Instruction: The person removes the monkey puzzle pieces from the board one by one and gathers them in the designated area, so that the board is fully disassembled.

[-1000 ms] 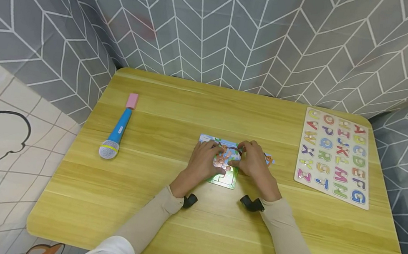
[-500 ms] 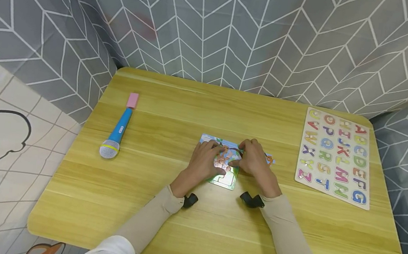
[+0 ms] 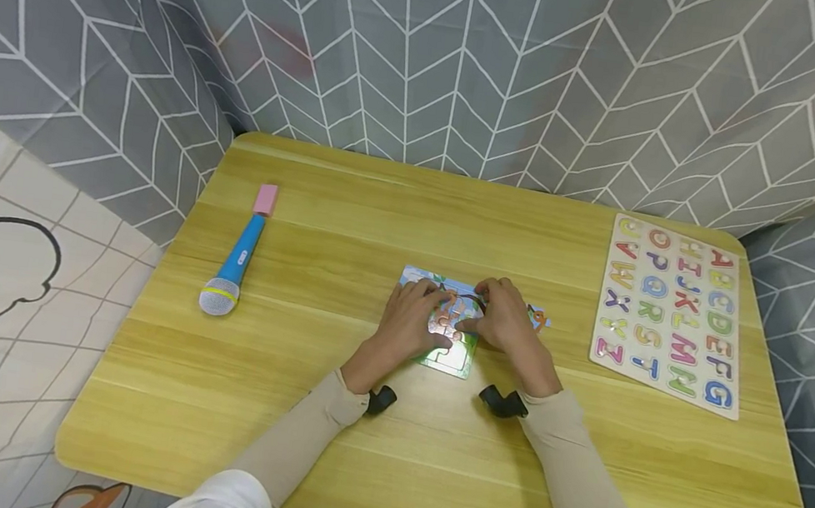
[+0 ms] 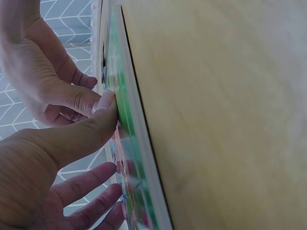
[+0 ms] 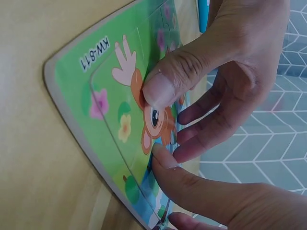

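A jigsaw puzzle [image 3: 451,361] in a shallow tray, with a brown cartoon animal on green and blue, lies mid-table under both hands. My left hand [image 3: 402,325] rests on its left part; in the right wrist view the left thumb presses beside the animal's eye, and in the left wrist view the other fingers lie spread on the surface. My right hand [image 3: 508,326] is over the right part, thumb and forefinger seeming to pinch a puzzle piece [image 5: 152,168] by a dark gap. The hand partly hides this piece. Another colourful piece [image 3: 539,319] shows just beyond the right hand.
A blue toy microphone [image 3: 234,264] lies at the left, with a pink block [image 3: 265,199] touching or near its handle end. An alphabet board [image 3: 653,382] is at the right. The wooden table [image 3: 353,198] ends at grey patterned curtains [image 3: 430,55].
Both hands stay almost still on the puzzle. The view shifts very slightly; nothing is visibly picked up or let go.
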The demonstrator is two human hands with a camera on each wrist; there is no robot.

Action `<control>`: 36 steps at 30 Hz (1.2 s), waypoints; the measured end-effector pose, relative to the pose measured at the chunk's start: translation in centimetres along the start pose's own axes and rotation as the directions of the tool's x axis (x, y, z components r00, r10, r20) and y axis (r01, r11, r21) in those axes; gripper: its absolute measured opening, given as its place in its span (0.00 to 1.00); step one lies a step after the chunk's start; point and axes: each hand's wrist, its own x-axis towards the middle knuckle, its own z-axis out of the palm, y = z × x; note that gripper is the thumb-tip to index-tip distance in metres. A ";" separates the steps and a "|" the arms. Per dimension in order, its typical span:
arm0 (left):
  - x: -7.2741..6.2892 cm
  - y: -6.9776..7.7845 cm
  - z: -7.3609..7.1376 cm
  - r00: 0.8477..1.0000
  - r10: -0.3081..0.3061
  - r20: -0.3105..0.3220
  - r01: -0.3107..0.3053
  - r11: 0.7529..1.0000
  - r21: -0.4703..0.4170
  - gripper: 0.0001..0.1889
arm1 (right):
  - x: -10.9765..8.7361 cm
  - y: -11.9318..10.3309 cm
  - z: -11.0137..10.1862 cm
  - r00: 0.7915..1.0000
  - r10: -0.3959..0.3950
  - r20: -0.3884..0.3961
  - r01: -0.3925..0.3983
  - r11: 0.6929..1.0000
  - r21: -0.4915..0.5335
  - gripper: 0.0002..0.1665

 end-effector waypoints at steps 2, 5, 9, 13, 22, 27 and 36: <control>0.1 0.0 0.0 1.000 0.000 0.000 0.000 1.000 0.001 0.40 | 0.1 0.0 0.0 1.000 -0.003 -0.002 0.003 1.000 -0.002 0.39; 0.1 0.0 0.0 1.000 -0.006 0.005 0.006 1.000 0.001 0.41 | 0.1 0.0 0.0 1.000 -0.006 -0.004 0.006 1.000 -0.010 0.38; 0.1 -0.1 0.1 1.000 -0.003 0.000 0.003 1.000 0.002 0.41 | 0.3 -0.1 -0.1 1.000 0.001 -0.001 -0.001 1.000 -0.025 0.38; 0.1 -0.2 0.2 1.000 0.003 -0.008 -0.003 1.000 -0.002 0.40 | 0.4 0.0 -0.1 1.000 0.008 0.011 -0.007 1.000 -0.023 0.38; 0.1 -0.5 0.4 1.000 -0.004 -0.026 0.003 0.999 -0.033 0.41 | 0.5 -0.2 -0.2 1.000 0.016 0.025 -0.015 1.000 -0.013 0.38; 0.1 -0.4 0.3 0.999 -0.050 -0.016 0.049 0.998 -0.037 0.43 | 0.5 -0.2 -0.3 1.000 0.015 0.015 -0.015 1.000 -0.001 0.38; -0.1 -0.7 0.1 0.998 -0.056 0.014 0.056 0.997 -0.052 0.42 | 0.7 -0.2 -0.2 0.999 0.031 0.017 -0.031 0.999 0.004 0.38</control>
